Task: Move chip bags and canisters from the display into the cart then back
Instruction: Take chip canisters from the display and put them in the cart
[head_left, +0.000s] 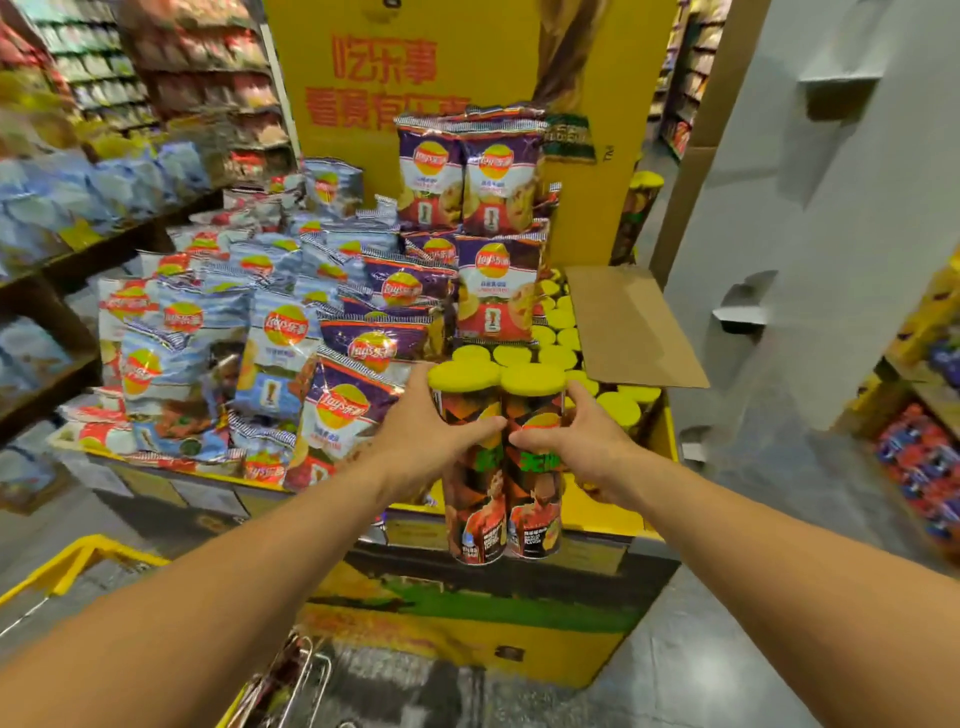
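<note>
Canisters, two of them, stand upright side by side and touching at the centre of the view, held up in front of the display (519, 613). The left canister (475, 499) and right canister (535, 499) both have yellow lids and dark, orange-patterned walls. The left hand (426, 441) comes in from 7 o'clock; its grip is curled round the left canister, thumb across the front, fingers behind and out of sight. The right hand (582, 441) comes in from 4 o'clock and curls round the right canister the same way. The two thumbs nearly meet between the canisters.

Just behind them, toward 1 o'clock, a box (634, 322) with an open cardboard flap holds more yellow-lidded canisters packed close together. At 12 o'clock purple chip bags (493, 182) stand stacked upright against a yellow sign (363, 78) with red lettering. From 9 to 11 o'clock blue and white bags (208, 332) lie heaped on the display.

At 6 to 8 o'clock, the cart (98, 558) shows a yellow rim and wire frame.
</note>
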